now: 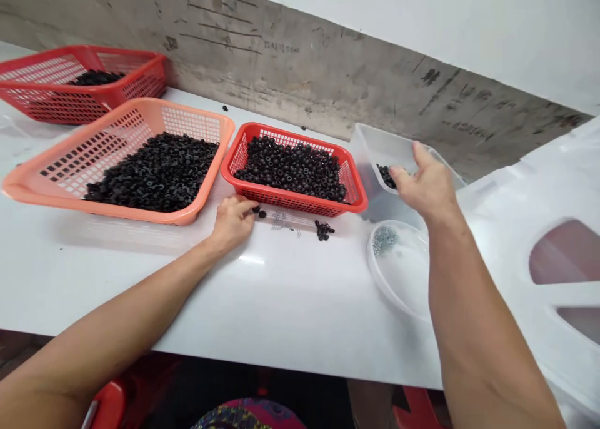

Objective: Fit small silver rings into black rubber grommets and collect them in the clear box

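Observation:
My left hand (234,219) rests on the white table with its fingers curled together. At its fingertips is a small black part, and another small black part (262,214) lies just beside it. My right hand (426,182) is over the near edge of a clear plastic bin (370,144), thumb and fingers apart, with nothing visible in it. Some black parts (385,176) lie in that bin, partly hidden by the hand. Between my hands are a small pile of black parts (323,230) and a scatter of tiny clear rings (281,221).
A red basket (300,204) of black ring-shaped parts stands behind my left hand. Left of it is an orange basket (187,216) of black parts, with another red basket (140,72) beyond. A round clear tub (375,272) with tiny rings sits at right, near white molded plastic (506,229).

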